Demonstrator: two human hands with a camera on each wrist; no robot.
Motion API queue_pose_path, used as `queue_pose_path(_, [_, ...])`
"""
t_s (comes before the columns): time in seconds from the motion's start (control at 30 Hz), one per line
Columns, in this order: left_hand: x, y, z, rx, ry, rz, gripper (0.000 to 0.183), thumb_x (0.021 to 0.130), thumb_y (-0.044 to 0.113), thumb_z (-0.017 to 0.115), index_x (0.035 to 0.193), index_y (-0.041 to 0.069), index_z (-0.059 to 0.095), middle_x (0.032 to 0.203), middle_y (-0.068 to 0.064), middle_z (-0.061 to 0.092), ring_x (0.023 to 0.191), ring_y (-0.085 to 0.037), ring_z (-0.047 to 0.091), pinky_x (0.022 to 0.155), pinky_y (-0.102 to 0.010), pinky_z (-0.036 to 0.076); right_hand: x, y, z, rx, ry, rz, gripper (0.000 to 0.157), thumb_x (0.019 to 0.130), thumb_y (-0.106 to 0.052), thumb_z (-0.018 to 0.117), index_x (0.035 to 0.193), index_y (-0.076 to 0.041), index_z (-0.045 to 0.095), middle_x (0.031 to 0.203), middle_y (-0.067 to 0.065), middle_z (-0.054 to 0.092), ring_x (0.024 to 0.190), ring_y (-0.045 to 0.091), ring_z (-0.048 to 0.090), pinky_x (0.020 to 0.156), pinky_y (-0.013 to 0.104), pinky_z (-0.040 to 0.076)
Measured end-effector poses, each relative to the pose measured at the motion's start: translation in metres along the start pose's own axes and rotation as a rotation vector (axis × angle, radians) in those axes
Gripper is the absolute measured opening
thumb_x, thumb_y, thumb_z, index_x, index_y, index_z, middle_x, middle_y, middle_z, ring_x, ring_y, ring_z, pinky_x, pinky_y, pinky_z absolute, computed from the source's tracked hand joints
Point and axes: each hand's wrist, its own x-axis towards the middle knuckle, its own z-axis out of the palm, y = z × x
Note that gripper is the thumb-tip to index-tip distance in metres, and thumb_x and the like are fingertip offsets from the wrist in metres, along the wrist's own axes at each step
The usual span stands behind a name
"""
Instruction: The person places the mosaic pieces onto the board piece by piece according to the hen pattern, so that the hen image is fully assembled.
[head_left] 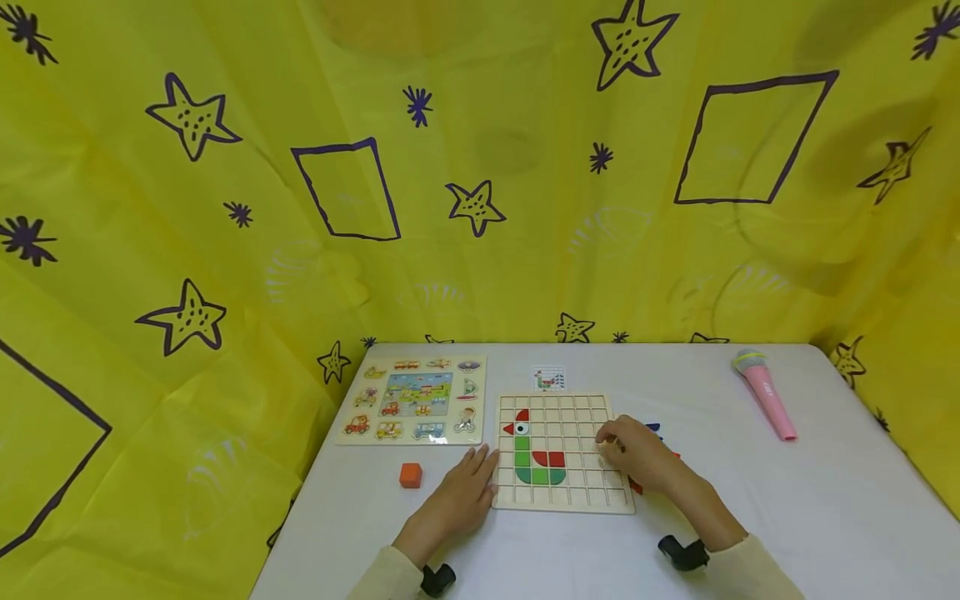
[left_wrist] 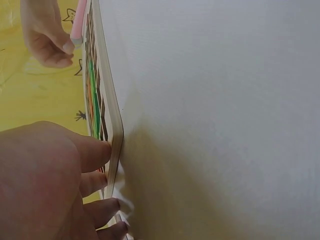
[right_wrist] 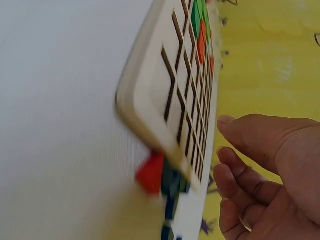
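Note:
A wooden grid board (head_left: 592, 496) lies on the table, with red and green tiles and an eye tile (head_left: 522, 428) set in a bird shape on its left half. My left hand (head_left: 459, 493) rests along the board's left edge, fingers fairly straight; in the left wrist view the thumb (left_wrist: 95, 152) touches the rim by a corner. Over the right side of the board hovers my right hand (head_left: 637, 450), fingers loosely bent. Nothing shows between its thumb and fingers in the right wrist view. Beside the board's right edge lie loose blue (head_left: 654, 427) and red (right_wrist: 151, 174) tiles, partly hidden.
A small pattern card (head_left: 548, 378) lies behind the board. Back left is a vehicle picture puzzle (head_left: 468, 433), with an orange cube (head_left: 411, 475) in front of it. A pink microphone (head_left: 768, 400) lies at the right. A yellow curtain (head_left: 480, 275) hangs behind the table.

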Motion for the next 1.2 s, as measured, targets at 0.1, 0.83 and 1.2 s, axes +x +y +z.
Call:
queue_pose_path(0.1, [-0.001, 0.000, 0.000, 0.005, 0.004, 0.008, 0.062, 0.110, 0.034, 0.053, 0.167, 0.015, 0.034, 0.173, -0.009, 0.031, 0.160, -0.035, 0.028, 0.126, -0.054, 0.034, -0.008, 0.016, -0.016, -0.001, 0.023, 0.034, 0.015, 0.098, -0.008, 0.070, 0.113, -0.005, 0.071, 0.108, 0.008, 0.063, 0.096, 0.023, 0.061, 0.083, 0.043, 0.056])
queue_pose_path(0.83, [0.001, -0.002, 0.001, -0.006, 0.001, 0.008, 0.062, 0.111, 0.035, 0.050, 0.167, 0.016, 0.033, 0.174, -0.009, 0.029, 0.161, -0.036, 0.026, 0.126, -0.055, 0.033, -0.033, 0.079, -0.038, -0.084, 0.031, 0.083, 0.021, 0.093, -0.005, 0.075, 0.112, 0.001, 0.068, 0.100, 0.011, 0.061, 0.094, 0.027, 0.058, 0.088, 0.050, 0.058])
queue_pose_path(1.2, [-0.002, 0.000, -0.001, -0.023, 0.007, 0.016, 0.061, 0.111, 0.033, 0.050, 0.167, 0.015, 0.033, 0.174, -0.010, 0.030, 0.160, -0.037, 0.027, 0.126, -0.056, 0.033, -0.031, 0.074, -0.031, -0.094, 0.046, 0.102, 0.025, 0.094, -0.011, 0.077, 0.115, 0.000, 0.068, 0.106, 0.015, 0.060, 0.096, 0.029, 0.059, 0.087, 0.052, 0.059])
